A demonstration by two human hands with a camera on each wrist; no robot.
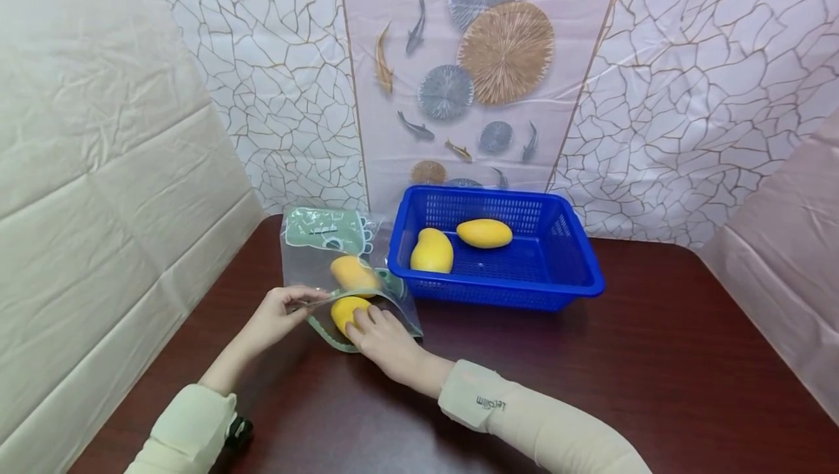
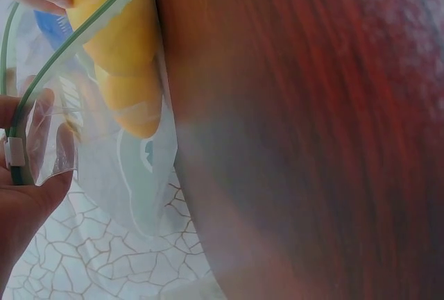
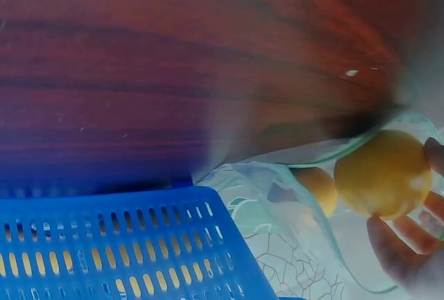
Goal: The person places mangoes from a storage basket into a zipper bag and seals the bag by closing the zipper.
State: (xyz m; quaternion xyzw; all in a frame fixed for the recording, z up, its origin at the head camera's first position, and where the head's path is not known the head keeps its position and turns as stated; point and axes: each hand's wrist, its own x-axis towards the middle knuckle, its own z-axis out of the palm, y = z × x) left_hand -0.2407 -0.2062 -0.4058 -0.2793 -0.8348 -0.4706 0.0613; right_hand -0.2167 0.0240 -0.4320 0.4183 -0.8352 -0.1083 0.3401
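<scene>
nearest mango (image 1: 347, 311) — in right hand (image 1: 388, 343)

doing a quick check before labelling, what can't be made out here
Head: part of the nearest yellow oval mango, behind the right hand.
Left wrist: part of the left hand, past the left edge.
Right wrist: part of the blue slotted plastic basket, past the left and bottom edges.
Head: what the black object by the cream sleeve is; too small.

a draped booth (image 1: 98, 117) (patterned cloth (image 1: 295, 73) behind a table (image 1: 688, 343))
</scene>
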